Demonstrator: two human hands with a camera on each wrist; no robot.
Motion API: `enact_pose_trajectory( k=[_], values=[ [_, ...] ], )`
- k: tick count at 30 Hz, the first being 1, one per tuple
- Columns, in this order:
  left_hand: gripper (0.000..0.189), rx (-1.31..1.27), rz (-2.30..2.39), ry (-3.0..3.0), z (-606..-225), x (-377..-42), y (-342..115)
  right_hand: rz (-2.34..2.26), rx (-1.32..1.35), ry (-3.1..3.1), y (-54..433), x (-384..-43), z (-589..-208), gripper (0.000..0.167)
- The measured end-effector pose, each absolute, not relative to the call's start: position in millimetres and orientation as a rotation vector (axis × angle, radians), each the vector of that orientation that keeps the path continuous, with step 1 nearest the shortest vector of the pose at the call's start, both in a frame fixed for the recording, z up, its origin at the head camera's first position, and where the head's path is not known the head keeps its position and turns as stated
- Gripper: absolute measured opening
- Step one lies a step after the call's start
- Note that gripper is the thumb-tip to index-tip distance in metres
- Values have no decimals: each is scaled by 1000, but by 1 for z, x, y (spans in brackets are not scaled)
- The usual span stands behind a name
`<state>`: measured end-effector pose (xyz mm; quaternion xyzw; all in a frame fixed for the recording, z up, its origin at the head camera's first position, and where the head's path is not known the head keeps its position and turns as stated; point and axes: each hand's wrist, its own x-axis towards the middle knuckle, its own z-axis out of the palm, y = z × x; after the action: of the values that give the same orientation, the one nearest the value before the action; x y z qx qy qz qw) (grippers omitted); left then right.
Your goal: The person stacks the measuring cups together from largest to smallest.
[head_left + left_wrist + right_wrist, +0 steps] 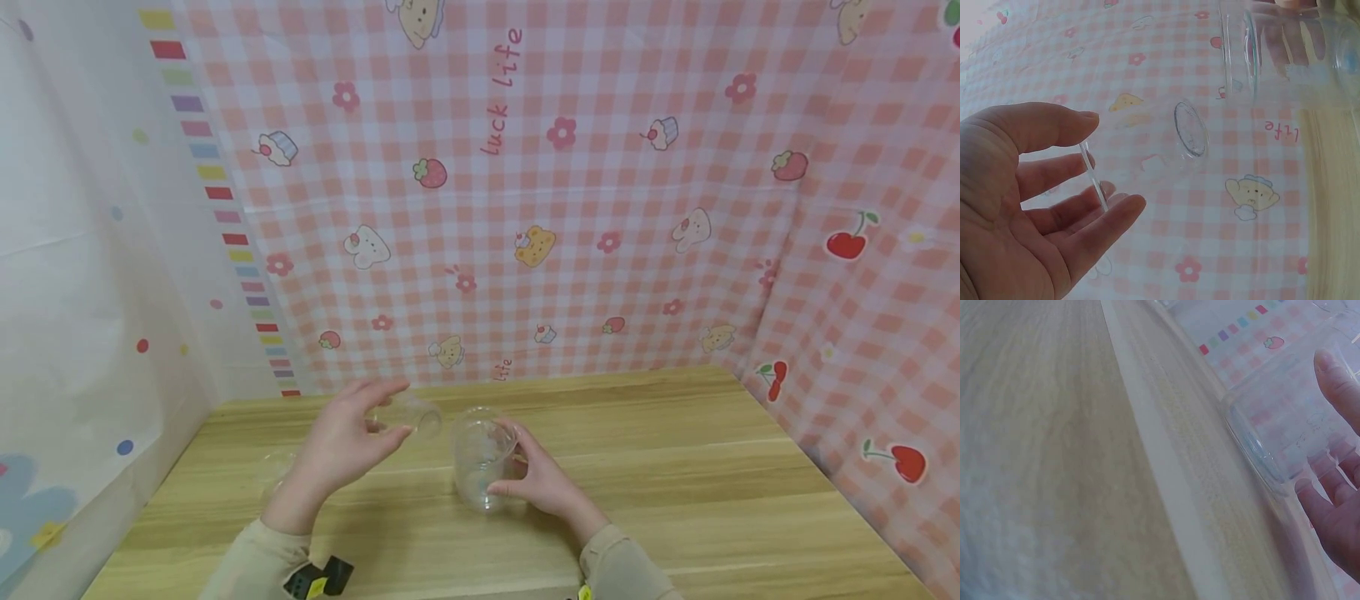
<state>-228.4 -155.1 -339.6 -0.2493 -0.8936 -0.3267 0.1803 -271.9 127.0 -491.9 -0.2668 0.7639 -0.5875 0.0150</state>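
My left hand (341,437) pinches a clear plastic cup (420,414) at its rim, between the thumb and the fingertips. That cup lies on its side in the air, its base pointing right; the left wrist view shows its rim at my fingers. A larger clear cup (474,467) stands upright on the table, and my right hand (543,475) holds it from the right with thumb in front and fingers behind. Through the clear wall of the larger cup (1297,56), fingers of the right hand show in the left wrist view.
Another clear plastic piece (276,468) sits on the wooden table (675,475), partly hidden behind my left wrist. A pink checked cloth (600,192) hangs along the table's back and right, and a white cloth (67,250) hangs on the left.
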Motion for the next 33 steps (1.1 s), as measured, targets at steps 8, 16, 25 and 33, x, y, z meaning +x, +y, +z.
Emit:
enact_pose_trajectory(
  k=[8, 16, 25, 33],
  values=[
    [53, -732, -944, -2489, -337, -229, -150, -1830, -825, 2376, 127, -273, -492, 89],
    [53, -758, -953, -2486, -331, -230, -143, -1825, -837, 2385, 127, -273, -492, 89],
    [53, -764, -961, -2494, -332, -231, -135, -1824, -833, 2381, 127, -274, -493, 89],
    [54, -779, -998, -2500, -335, -231, -127, -1819, -832, 2388, 127, -272, -493, 89]
  ],
)
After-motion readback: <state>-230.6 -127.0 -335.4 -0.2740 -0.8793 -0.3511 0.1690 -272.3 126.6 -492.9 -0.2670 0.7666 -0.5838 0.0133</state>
